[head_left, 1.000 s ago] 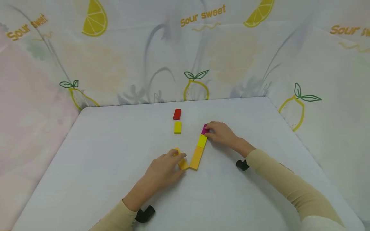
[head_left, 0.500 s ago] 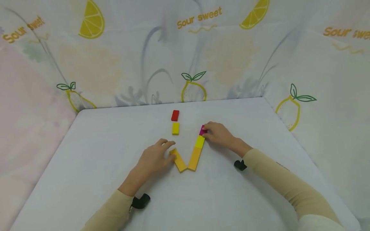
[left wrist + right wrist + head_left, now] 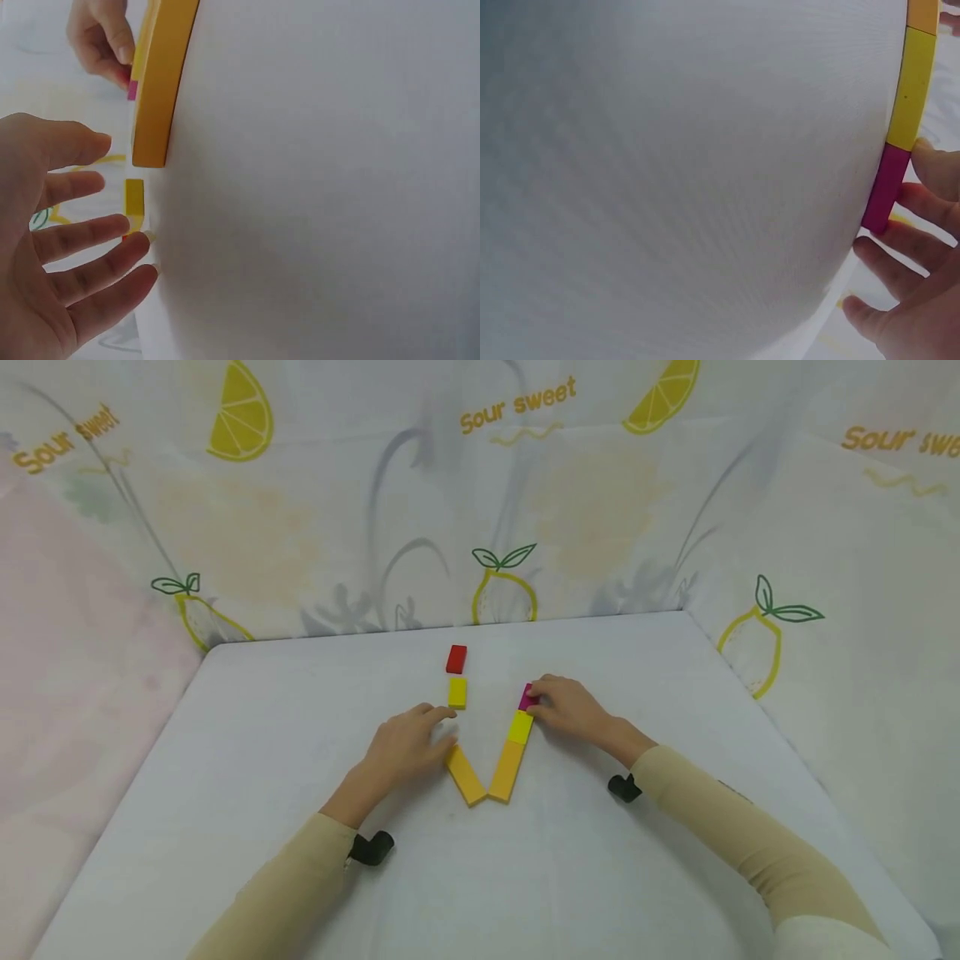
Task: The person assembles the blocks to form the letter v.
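Two rows of flat blocks form a V in the head view. Its left side is an orange block [image 3: 467, 778]. Up the right side run a second orange block [image 3: 506, 772], a yellow block [image 3: 521, 727] and a magenta block [image 3: 886, 189]. My right hand [image 3: 576, 708] holds the magenta block between thumb and fingers at its outer side. My left hand [image 3: 405, 745] is spread with nothing in it, thumb by the left orange block's upper end. Its index fingertip comes just below a separate yellow block [image 3: 457, 692], beyond which lies a red block [image 3: 457, 659].
The blocks lie on a white-covered table [image 3: 247, 752]. Behind it hangs a lemon-printed cloth [image 3: 330, 527], which also runs along both sides. Black wrist pieces [image 3: 372, 848] sit beneath both sleeves.
My left hand has released the left orange block and moved up toward the loose yellow block. That orange block now slants farther out. The right hand has stayed at the magenta block.
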A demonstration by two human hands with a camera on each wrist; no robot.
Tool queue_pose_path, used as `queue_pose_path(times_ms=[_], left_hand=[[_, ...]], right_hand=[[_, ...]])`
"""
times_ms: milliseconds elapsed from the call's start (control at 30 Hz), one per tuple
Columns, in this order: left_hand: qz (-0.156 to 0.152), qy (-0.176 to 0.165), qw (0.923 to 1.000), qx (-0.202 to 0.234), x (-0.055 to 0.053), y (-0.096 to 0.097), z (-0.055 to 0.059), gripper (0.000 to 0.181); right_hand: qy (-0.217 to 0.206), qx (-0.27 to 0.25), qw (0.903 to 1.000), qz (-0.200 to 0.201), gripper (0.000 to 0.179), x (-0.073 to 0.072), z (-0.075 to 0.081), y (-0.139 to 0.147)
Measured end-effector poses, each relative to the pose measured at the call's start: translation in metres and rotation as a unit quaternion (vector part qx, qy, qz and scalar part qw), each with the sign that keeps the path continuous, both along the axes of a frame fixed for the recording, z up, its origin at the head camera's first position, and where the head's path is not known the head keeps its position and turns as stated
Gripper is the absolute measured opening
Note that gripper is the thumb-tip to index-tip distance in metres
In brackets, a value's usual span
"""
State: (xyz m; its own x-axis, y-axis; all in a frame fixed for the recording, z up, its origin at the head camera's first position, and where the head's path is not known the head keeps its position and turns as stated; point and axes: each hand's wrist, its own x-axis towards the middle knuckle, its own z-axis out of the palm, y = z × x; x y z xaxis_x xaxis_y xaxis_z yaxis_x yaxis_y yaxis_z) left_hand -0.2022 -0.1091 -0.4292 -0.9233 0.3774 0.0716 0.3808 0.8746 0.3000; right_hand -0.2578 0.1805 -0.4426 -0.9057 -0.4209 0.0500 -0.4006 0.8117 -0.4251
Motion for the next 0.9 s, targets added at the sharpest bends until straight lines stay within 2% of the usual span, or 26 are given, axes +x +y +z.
queue_pose_path(times_ms=[200,500,900], left_hand=[[0.004,-0.022,0.9994,-0.027,-0.019,-0.003,0.0,0.032],[0.011,-0.025,0.9981,-0.055,-0.05,-0.007,0.0,0.038],[0.0,-0.047,0.9964,-0.071,-0.074,-0.002,0.004,0.053]], right_hand=[[-0.001,0.0,1.0,0.001,0.032,0.0,-0.001,0.001],[-0.008,-0.002,0.9999,-0.007,0.032,0.001,0.002,0.0],[-0.014,-0.005,0.9999,-0.008,0.032,-0.001,0.001,0.0]])
